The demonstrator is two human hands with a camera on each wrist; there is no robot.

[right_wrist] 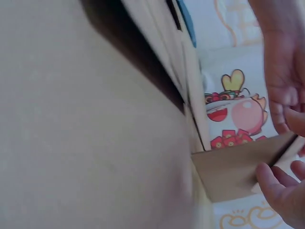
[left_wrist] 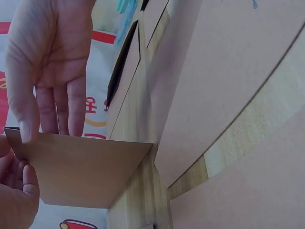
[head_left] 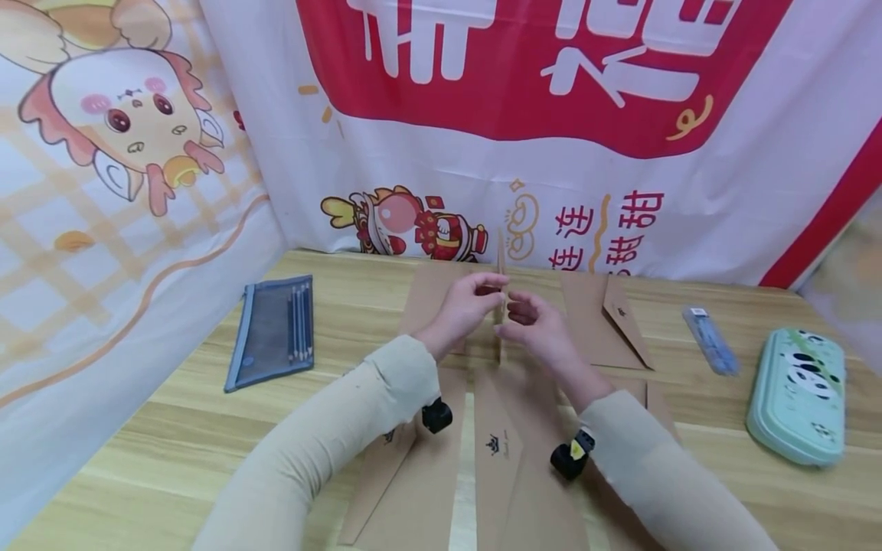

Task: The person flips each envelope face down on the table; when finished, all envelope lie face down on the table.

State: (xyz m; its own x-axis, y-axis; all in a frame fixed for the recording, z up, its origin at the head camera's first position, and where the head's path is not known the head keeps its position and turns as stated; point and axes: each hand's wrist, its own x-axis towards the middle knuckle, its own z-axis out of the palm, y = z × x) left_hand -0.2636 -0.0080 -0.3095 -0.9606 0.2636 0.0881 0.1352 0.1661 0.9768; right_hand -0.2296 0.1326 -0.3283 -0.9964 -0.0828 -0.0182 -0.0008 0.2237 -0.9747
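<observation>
A brown kraft paper envelope [left_wrist: 81, 171] stands upright, seen almost edge-on in the head view, its lower edge close over the table. My left hand [head_left: 465, 310] pinches it from the left near the upper part. From the other side my right hand [head_left: 540, 329] holds it, with the thumb on the near face in the left wrist view. A fold along its top edge shows in the right wrist view, with right fingertips [right_wrist: 265, 177] against it. Below both wrists lie a flat envelope [head_left: 492, 474] with a crown print and another envelope [head_left: 427, 490] to its left.
More envelopes lie at the back left [head_left: 427, 295], back right [head_left: 599, 325] and front right. A blue mesh pouch [head_left: 269, 337] with pencils is on the left. To the right are a small clear blue pack [head_left: 711, 342] and a mint panda pencil case [head_left: 795, 398]. Printed cloth [head_left: 413, 168] hangs behind.
</observation>
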